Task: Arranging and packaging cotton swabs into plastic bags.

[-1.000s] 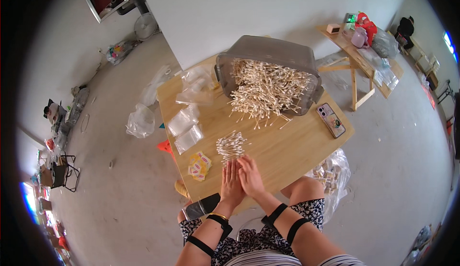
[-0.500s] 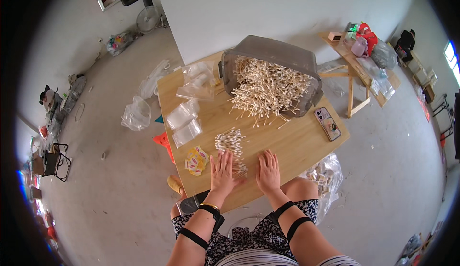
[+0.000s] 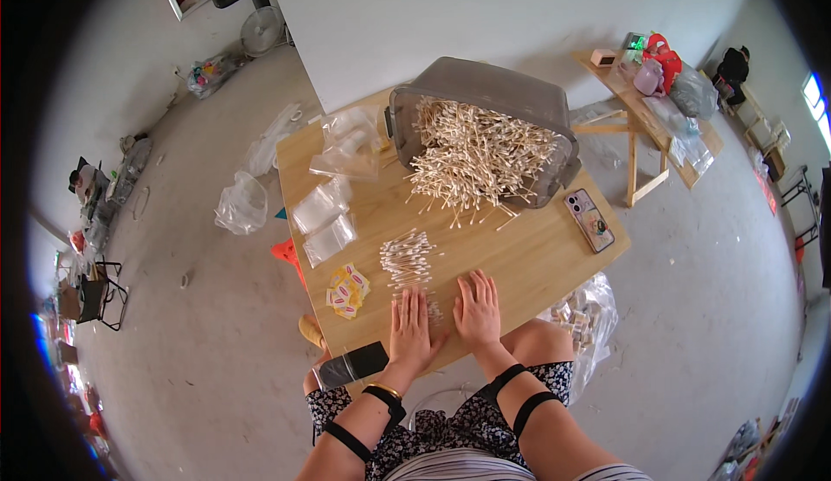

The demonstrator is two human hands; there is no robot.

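My left hand (image 3: 412, 332) lies flat on the wooden table (image 3: 519, 256) near its front edge, fingers straight and side by side. Beneath and beside its fingers are some cotton swabs (image 3: 434, 309), partly hidden by the hand. To the right of them my right hand (image 3: 479, 309) rests palm down, fingers extended, holding nothing. Just beyond my left fingertips is a loose row of cotton swabs (image 3: 406, 258). Farther back, a grey plastic bin (image 3: 485, 78) is tipped on its side, with a large heap of cotton swabs (image 3: 485, 156) spilling from its mouth.
Left on the table are yellow-and-white slips (image 3: 348, 290) and clear plastic bags (image 3: 330, 238). A dark flat object (image 3: 353, 365) sits at the near left edge, a phone (image 3: 589, 220) at the right. A bag of small packs (image 3: 590, 316) stands beside my knee; a side table (image 3: 636, 104) is beyond.
My left hand has slid a little toward me, away from the far row of swabs. My right hand stays flat near the same spot. The dark flat object now shows more fully.
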